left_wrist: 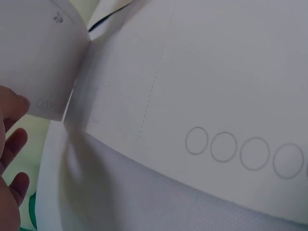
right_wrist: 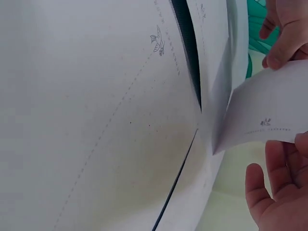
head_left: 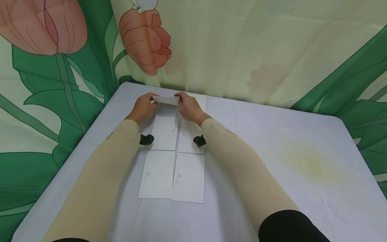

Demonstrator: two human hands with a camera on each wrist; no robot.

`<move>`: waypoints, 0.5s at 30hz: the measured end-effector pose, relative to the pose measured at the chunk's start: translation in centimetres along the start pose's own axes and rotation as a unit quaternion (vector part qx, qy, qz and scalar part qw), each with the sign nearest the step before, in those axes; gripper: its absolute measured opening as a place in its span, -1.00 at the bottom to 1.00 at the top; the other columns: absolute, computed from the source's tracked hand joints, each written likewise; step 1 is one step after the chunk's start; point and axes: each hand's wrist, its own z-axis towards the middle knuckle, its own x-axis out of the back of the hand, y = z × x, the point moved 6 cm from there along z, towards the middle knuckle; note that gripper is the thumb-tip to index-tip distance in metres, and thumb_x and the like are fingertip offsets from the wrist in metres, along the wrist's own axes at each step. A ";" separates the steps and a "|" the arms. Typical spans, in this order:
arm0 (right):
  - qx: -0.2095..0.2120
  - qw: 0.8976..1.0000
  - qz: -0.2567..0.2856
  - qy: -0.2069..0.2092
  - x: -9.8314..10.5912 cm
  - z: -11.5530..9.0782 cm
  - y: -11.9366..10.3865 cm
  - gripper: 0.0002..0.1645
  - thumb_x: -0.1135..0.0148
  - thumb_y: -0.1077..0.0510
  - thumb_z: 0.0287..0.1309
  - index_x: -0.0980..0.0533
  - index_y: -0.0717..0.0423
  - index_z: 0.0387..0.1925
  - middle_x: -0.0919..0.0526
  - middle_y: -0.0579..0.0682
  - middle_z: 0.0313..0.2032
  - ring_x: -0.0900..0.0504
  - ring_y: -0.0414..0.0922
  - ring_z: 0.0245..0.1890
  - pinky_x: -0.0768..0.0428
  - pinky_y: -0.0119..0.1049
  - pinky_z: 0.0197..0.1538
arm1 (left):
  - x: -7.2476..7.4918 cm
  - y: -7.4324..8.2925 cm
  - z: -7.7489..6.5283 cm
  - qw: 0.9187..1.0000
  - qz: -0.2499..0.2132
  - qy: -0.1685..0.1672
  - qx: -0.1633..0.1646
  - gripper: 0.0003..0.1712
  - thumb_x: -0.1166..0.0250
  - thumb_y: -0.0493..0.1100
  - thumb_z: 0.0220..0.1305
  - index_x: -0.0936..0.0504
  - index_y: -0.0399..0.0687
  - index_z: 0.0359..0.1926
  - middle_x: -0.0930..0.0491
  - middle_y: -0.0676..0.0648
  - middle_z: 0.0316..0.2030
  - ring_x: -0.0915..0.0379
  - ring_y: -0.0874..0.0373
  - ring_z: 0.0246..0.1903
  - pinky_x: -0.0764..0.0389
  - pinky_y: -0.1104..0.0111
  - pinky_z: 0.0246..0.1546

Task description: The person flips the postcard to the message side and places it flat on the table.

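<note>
Both hands are at the far end of a block of white cards, lifting one white card (head_left: 166, 100) by its two ends. My left hand (head_left: 144, 107) pinches its left end and my right hand (head_left: 189, 107) its right end. In the right wrist view the lifted card (right_wrist: 269, 103) bows between the hands and shows a small dark bird print with a dotted line. Beneath it lies another card (head_left: 164, 124). The left wrist view shows a flat card (left_wrist: 226, 86) with a row of printed circles and a dashed line.
Nearer me lie two more cards, a left one (head_left: 158, 179) and a right one (head_left: 190, 181), with narrow gaps between. A white cloth covers the table (head_left: 257, 161), which bears a yellowish stain at right. A flower-print curtain (head_left: 217, 50) hangs behind its far edge.
</note>
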 end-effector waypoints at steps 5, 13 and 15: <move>-0.016 0.999 0.033 -0.008 -0.3 0.1 0.2 -0.53 0.11 0.24 0.46 -0.37 0.20 0.33 -0.57 0.11 0.12 -0.52 -0.05 0.10 -0.42 -0.31 0.20 | -0.1 -0.3 -0.2 1.000 -0.005 -0.011 0.008 -0.62 -0.09 -0.26 0.49 -0.50 -0.17 0.26 -0.49 -0.25 0.21 -0.35 -0.14 0.20 -0.38 0.04 0.24; -0.053 0.998 0.008 0.016 0.0 0.2 0.8 -0.54 0.08 0.24 0.47 -0.40 0.17 0.32 -0.60 0.09 0.02 -0.54 -0.02 -0.01 -0.48 -0.26 0.11 | 0.1 0.4 -0.1 1.000 -0.016 -0.006 -0.011 -0.64 -0.10 -0.27 0.49 -0.47 -0.26 0.24 -0.49 -0.27 0.20 -0.33 -0.13 0.24 -0.31 0.05 0.31; -0.051 0.998 0.007 0.025 0.2 0.2 0.6 -0.53 0.07 0.25 0.46 -0.38 0.18 0.33 -0.60 0.10 -0.03 -0.54 -0.01 -0.08 -0.49 -0.23 0.06 | 0.4 0.7 -0.2 1.000 -0.020 0.008 -0.018 -0.66 -0.10 -0.28 0.48 -0.48 -0.30 0.20 -0.51 -0.28 0.18 -0.34 -0.14 0.24 -0.30 0.06 0.32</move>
